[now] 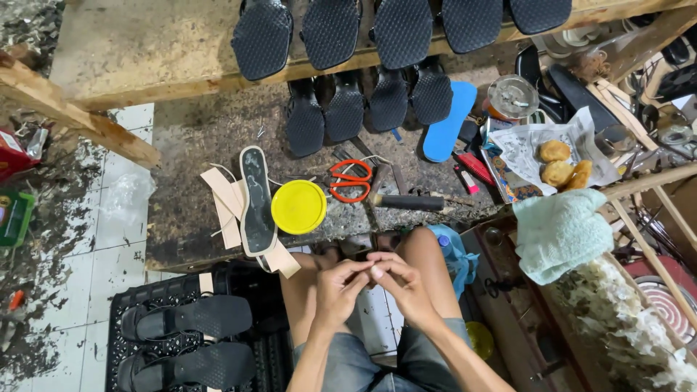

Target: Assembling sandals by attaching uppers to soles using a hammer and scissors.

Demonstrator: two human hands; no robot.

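My left hand [338, 289] and my right hand [401, 284] meet above my knees, fingertips pinched together around something too small to make out. Just beyond them, on the dark stained work board [196, 138], lie a shoe insole [257, 201] on beige strips, a round yellow lid [298, 207], orange-handled scissors [351, 180] and a black-handled tool [410, 202]. Rows of black textured soles [367, 101] stand at the board's far side, with a blue sole [448, 120] next to them.
A black crate [163, 290] at lower left carries two black sandals [190, 317]. A wooden shelf [145, 51] runs across the top. To the right are fried snacks on paper [557, 164], a pale green towel [562, 233], a glass jar [512, 96] and cluttered tools.
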